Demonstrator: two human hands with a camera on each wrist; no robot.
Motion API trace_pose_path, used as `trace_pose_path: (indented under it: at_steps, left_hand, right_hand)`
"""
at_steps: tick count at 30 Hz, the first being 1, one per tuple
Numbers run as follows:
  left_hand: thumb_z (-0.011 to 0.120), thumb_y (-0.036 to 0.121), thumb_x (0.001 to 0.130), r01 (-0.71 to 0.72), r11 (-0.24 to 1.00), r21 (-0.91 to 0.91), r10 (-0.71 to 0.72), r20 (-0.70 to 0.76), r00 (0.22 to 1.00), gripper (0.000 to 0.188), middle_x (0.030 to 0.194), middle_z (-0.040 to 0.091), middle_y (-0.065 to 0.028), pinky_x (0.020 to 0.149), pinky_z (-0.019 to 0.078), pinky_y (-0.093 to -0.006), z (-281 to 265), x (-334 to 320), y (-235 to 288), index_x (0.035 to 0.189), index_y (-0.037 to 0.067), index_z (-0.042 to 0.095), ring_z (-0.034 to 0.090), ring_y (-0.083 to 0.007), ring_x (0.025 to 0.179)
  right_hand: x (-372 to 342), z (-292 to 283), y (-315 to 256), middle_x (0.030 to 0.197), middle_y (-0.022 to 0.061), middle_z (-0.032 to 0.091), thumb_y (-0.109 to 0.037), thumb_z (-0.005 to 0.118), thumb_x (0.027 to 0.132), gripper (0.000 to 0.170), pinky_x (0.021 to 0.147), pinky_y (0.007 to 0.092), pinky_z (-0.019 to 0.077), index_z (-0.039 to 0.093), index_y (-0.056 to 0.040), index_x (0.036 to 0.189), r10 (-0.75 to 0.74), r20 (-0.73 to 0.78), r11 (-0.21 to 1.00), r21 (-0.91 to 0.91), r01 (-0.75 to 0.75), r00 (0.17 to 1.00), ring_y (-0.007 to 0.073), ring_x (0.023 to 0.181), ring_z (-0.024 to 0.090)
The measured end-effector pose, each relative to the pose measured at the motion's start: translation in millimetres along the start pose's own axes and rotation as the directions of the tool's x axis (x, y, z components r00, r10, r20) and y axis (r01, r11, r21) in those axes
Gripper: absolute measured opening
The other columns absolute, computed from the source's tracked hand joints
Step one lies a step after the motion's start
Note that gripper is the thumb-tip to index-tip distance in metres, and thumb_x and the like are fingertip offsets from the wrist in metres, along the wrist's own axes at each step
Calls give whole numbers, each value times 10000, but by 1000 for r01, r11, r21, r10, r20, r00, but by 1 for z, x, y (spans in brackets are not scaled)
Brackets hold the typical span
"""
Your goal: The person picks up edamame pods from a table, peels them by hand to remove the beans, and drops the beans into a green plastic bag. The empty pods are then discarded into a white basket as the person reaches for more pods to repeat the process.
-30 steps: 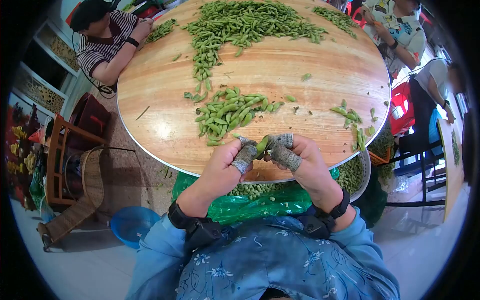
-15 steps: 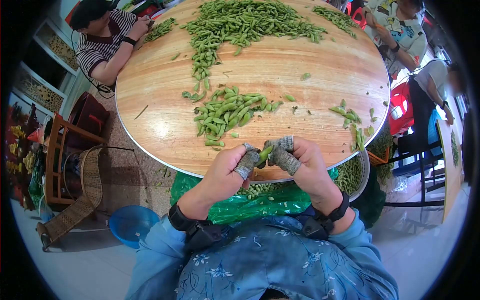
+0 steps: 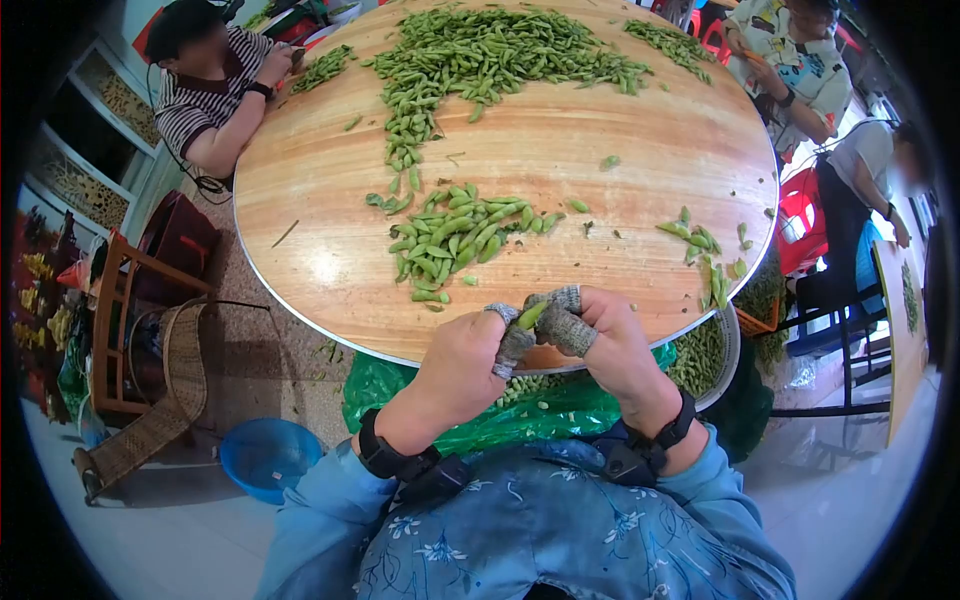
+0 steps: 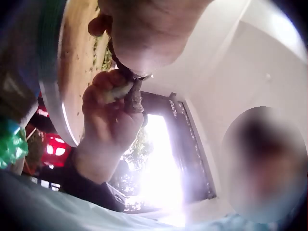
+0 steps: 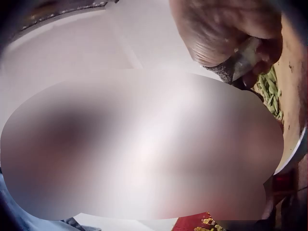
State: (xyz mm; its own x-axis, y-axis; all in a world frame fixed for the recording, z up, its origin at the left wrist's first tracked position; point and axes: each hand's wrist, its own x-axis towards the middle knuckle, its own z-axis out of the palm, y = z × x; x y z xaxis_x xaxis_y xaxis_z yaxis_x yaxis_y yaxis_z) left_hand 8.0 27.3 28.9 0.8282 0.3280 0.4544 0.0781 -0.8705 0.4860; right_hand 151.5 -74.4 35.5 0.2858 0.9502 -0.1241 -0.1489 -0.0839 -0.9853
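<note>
One green pod (image 3: pixel 531 316) is pinched between both hands over the table's near edge. The left hand (image 3: pixel 462 362) grips its lower left end with thumb and fingers in grey finger covers. From the other side the right hand (image 3: pixel 606 332), with the same grey covers, pinches the pod. A small heap of pods (image 3: pixel 460 235) lies on the wooden table (image 3: pixel 330 180) just beyond the left hand. In the left wrist view the left hand (image 4: pixel 154 33) meets the right hand (image 4: pixel 108 125); the right wrist view shows the right hand (image 5: pixel 226 33) with curled fingers.
A large pod pile (image 3: pixel 500 50) covers the far side. Loose pods (image 3: pixel 700 240) lie at the right edge. Below the edge are a green plastic bag (image 3: pixel 560 412) and a basket of pods (image 3: pixel 700 360). A blue basin (image 3: pixel 268 455) stands on the floor. People sit around the table.
Both hands have shifted slightly, the left one rightward and down, and the pod between their fingers has changed tilt. A small loose piece now lies beside the small heap.
</note>
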Motion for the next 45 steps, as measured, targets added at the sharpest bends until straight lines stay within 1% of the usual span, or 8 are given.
trace_pose_path:
  at_steps: [3, 8, 11, 13, 16, 21, 24, 45]
  left_hand:
    - [504, 132, 841, 165, 941, -297, -155, 57, 986, 143, 646, 516, -84, 479, 415, -277, 4, -5, 2, 841, -8, 475, 510, -154, 537]
    - [470, 191, 872, 546, 128, -828, -398, 461, 793, 175, 635, 457, -11, 467, 358, -211, 0, -4, 2, 832, 21, 485, 448, -100, 525]
    - [453, 93, 844, 559, 146, -816, -396, 470, 789, 117, 616, 482, -43, 442, 358, -232, -1, -3, 0, 853, -10, 508, 454, -71, 494]
    - [502, 107, 825, 448, 650, -614, -369, 261, 892, 116, 628, 494, -45, 451, 356, -222, -6, 0, 2, 868, 1, 521, 447, -72, 496]
    - [642, 149, 738, 414, 854, -314, -415, 66, 907, 213, 569, 487, -34, 460, 362, -234, -10, 6, 15, 885, 25, 551, 438, -80, 498]
    - [613, 43, 742, 268, 917, -295, -294, -45, 955, 179, 605, 524, -7, 466, 362, -209, -3, 3, 7, 909, 3, 565, 439, -61, 506]
    - [539, 6, 769, 604, 528, -598, -574, 273, 772, 165, 741, 564, -18, 540, 415, -214, -13, 4, 13, 931, -24, 544, 505, -85, 611]
    - [454, 14, 817, 567, -4, -824, -506, 491, 709, 114, 692, 517, -4, 440, 346, -170, 5, 4, -3, 905, 29, 524, 437, -35, 506]
  right_hand:
    - [-1, -2, 8, 814, 14, 593, -71, 560, 816, 120, 680, 215, 431, 572, 9, 905, -56, 25, 990, 127, 52, 998, 72, 745, 527]
    - [2, -1, 14, 818, 14, 594, -66, 551, 822, 121, 699, 219, 437, 572, 9, 914, -149, 28, 965, 221, 140, 988, 74, 750, 532]
    - [3, -1, 14, 818, 13, 594, -67, 543, 826, 116, 698, 224, 441, 574, 5, 911, -164, 32, 969, 194, 155, 986, 76, 755, 532]
    - [1, 0, 12, 815, 9, 595, -85, 541, 829, 114, 688, 235, 446, 579, -9, 905, -133, 34, 984, 121, 128, 991, 80, 754, 531]
    - [5, -4, 11, 745, 48, 589, -129, 548, 815, 112, 654, 261, 446, 580, -36, 867, -248, 11, 909, -344, 237, 969, 118, 715, 545]
    - [-1, -2, 7, 742, 126, 575, -120, 573, 792, 114, 626, 296, 440, 560, -15, 833, -388, -38, 888, -283, 362, 921, 223, 663, 548]
    - [-5, 2, 4, 700, 168, 531, -114, 595, 738, 127, 578, 356, 420, 533, -7, 767, -293, 28, 864, -421, 277, 956, 311, 647, 535]
    - [-1, 8, 12, 730, 177, 562, 30, 573, 660, 170, 584, 346, 443, 572, 8, 829, -371, -16, 842, -428, 329, 929, 318, 681, 561]
